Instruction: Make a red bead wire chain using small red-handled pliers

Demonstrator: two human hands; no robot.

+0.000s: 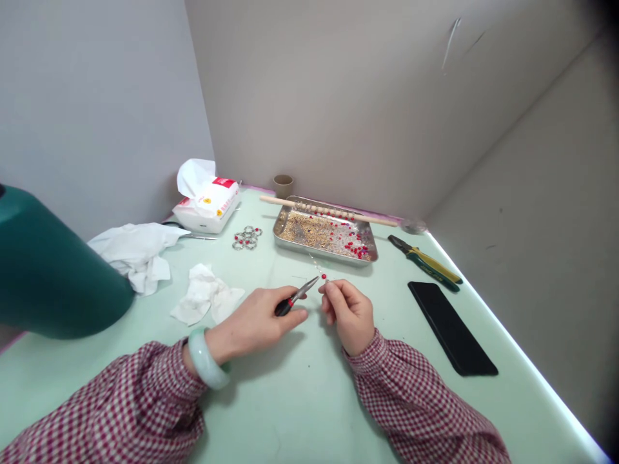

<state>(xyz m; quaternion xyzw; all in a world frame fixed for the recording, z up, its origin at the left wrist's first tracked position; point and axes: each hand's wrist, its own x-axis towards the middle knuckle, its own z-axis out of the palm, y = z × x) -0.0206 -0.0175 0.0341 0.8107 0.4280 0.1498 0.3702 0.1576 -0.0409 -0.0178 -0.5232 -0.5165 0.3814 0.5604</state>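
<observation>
My left hand (264, 320) is closed around needle-nose pliers (300, 295) with dark handles and a red accent. The jaws point up and to the right, close to a red bead (324, 276). That bead sits on a thin beaded strand (316, 263) that my right hand (349, 310) pinches between thumb and fingertips. Just beyond both hands stands a shallow metal tray (325, 253) of gold, clear and red beads. A wooden stick (380, 220) with beaded rings around it lies across the tray.
Cut-handled green-yellow pliers (430, 265) and a black flat case (449, 328) lie at right. To the left are beaded rings (247, 238), crumpled tissues (203, 296), a tissue pack (210, 209) and a large green bottle (58, 270). A small cup (283, 185) stands behind the tray.
</observation>
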